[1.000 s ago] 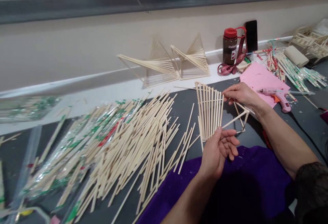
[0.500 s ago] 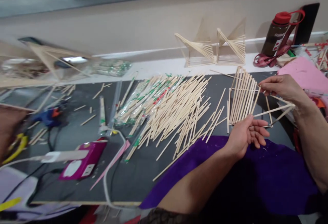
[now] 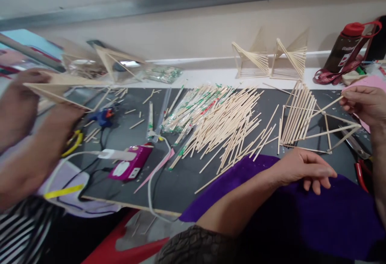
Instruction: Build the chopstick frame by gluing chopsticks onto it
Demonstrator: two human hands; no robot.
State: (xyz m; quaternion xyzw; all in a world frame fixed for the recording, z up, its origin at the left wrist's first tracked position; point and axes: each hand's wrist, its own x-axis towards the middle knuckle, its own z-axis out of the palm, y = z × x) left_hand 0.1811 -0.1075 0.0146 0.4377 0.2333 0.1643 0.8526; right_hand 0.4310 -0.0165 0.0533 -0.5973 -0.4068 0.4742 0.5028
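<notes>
My right hand (image 3: pixel 363 101) pinches one end of a wooden chopstick (image 3: pixel 327 108). The chopstick slants down to the left, and its far end is by a row of chopsticks in a frame (image 3: pixel 298 115). This frame, built of joined sticks, lies on the dark table in front of me. My left hand (image 3: pixel 307 169) hovers over the purple cloth (image 3: pixel 340 211), just below the frame, palm down with loosely curled fingers and nothing visible in it. Left of the frame spreads a big heap of loose chopsticks (image 3: pixel 227 123).
Plastic-wrapped chopsticks (image 3: pixel 196 105), a magenta box (image 3: pixel 131 162) with cables and a blue glue gun (image 3: pixel 102 117) lie leftward. A co-worker's hands (image 3: pixel 64 115) hold another frame. Finished frames (image 3: pixel 250 60) and a bottle (image 3: pixel 343 48) stand behind. Red-handled pliers (image 3: pixel 358 171) lie at right.
The view has swung left, bringing in the co-worker's hands. My right hand has drawn its end of the chopstick away to the right, tilting it flatter. My left hand has left the frame and turned palm down.
</notes>
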